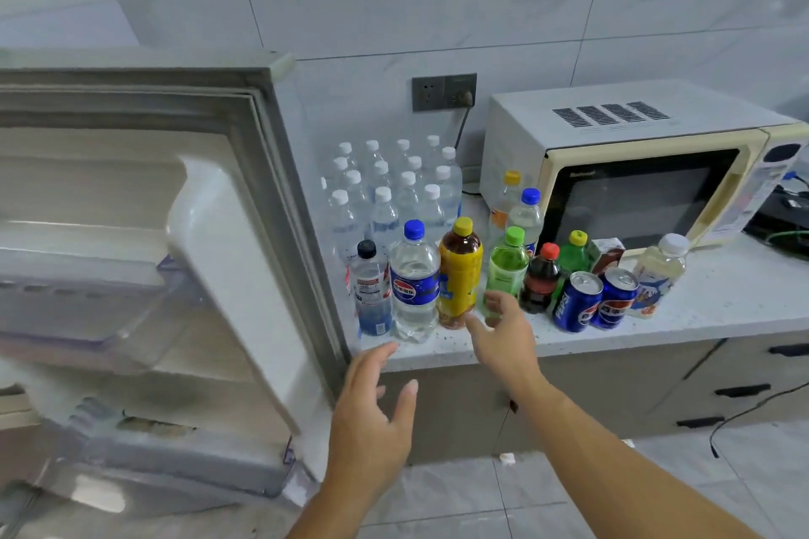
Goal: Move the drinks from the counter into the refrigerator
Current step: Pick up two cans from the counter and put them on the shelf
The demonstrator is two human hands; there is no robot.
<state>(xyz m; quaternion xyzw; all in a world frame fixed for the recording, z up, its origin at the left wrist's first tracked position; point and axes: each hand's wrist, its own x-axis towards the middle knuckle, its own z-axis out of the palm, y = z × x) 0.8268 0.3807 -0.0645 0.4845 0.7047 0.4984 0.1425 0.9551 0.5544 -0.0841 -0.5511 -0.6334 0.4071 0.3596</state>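
Observation:
Drinks stand in a row at the front of the white counter (722, 302): a black-capped bottle (371, 289), a blue-capped Pepsi water bottle (413, 282), a yellow tea bottle (459, 271), a green bottle (507, 265), a small cola bottle (540, 278), two blue Pepsi cans (575, 302) and a pale bottle with a white cap (659, 274). My right hand (503, 333) is open, fingertips just in front of the yellow and green bottles. My left hand (372, 411) is open below the counter edge, holding nothing. The refrigerator door (245, 276) hangs open at left.
A shrink-wrapped pack of water bottles (389, 184) stands behind the row. A cream microwave (634, 171) fills the right of the counter, with more bottles in front of it. A wall socket (443, 92) with a cable is above. Drawers sit under the counter.

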